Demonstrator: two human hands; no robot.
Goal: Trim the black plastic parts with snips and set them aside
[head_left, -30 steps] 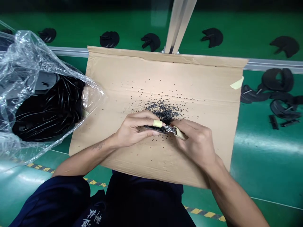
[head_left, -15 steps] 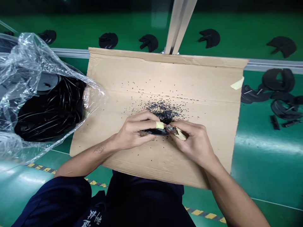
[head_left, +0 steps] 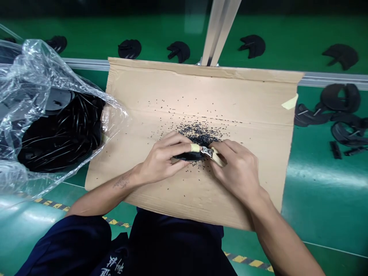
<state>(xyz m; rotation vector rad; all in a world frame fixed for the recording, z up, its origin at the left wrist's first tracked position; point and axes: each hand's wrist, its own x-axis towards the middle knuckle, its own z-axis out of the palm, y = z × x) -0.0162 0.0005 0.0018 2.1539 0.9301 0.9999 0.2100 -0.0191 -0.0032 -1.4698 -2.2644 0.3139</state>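
Over the cardboard sheet [head_left: 161, 195], my left hand [head_left: 163, 155] is closed around a black plastic part [head_left: 189, 156], with yellow tape wrapped on one finger. My right hand [head_left: 240, 165] grips small cutting pliers [head_left: 208, 151] with pale handles. The metal jaws touch or nearly touch the right edge of the black part, by my left fingertip. Whether the jaws are closed on it, I cannot tell. Many tiny black bits [head_left: 198, 132] lie heaped and scattered on the cardboard just beyond my hands.
A clear plastic bag [head_left: 37, 76] full of black curved parts [head_left: 63, 134] sits at the left. More black parts [head_left: 340, 97] lie on the right, and several stand along the back [head_left: 253, 46]. A metal post [head_left: 220, 30] rises behind the cardboard.
My right hand has turned and shifted slightly, so the pliers' metal jaws show more clearly now. My left hand still holds the black part, nearly in the same place.
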